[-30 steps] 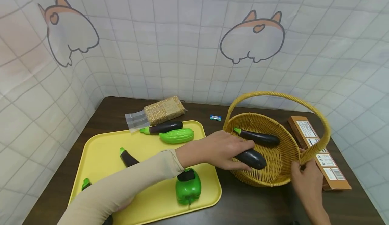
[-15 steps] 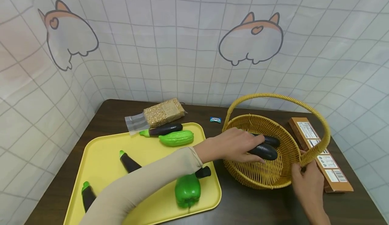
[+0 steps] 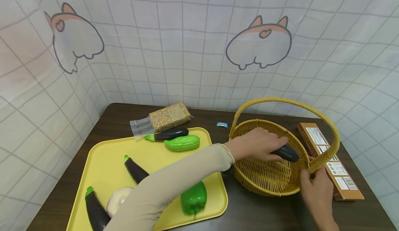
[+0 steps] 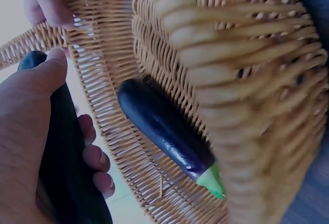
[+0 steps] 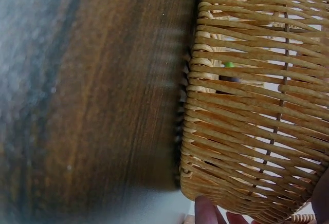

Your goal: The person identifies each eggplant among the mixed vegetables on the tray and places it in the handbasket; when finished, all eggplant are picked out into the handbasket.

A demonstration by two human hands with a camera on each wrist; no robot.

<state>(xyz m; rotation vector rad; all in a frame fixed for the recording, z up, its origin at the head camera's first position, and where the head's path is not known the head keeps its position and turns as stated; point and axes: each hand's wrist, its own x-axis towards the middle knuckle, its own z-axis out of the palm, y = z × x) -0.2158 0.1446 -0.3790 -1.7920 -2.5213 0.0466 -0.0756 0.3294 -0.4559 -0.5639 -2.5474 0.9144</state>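
Note:
My left hand [image 3: 260, 143] holds a dark eggplant [image 3: 287, 153] inside the yellow wicker basket [image 3: 263, 174], near its far right wall. In the left wrist view the thumb and fingers wrap round that eggplant [image 4: 72, 152], and a second eggplant [image 4: 162, 126] with a green stem lies in the basket. The head view hides this second one behind the left hand. At the basket's right side, my right hand [image 3: 318, 191] grips the rim at the handle's base. Only some fingertips [image 5: 204, 211] of it show under the weave in the right wrist view.
A yellow tray [image 3: 109, 154] on the left bears several eggplants [image 3: 95, 208], a green bitter melon [image 3: 182, 143], a green bell pepper [image 3: 194, 199] and a whitish round vegetable [image 3: 117, 200]. Behind it lies a bag of kernels [image 3: 170, 116]. A small blue packet [image 3: 222, 124] and a box [image 3: 331, 161] flank the basket.
My left hand has carried the eggplant rightward, from the basket's near left part to its far right wall, covering the eggplant inside. The right hand keeps its grip on the rim.

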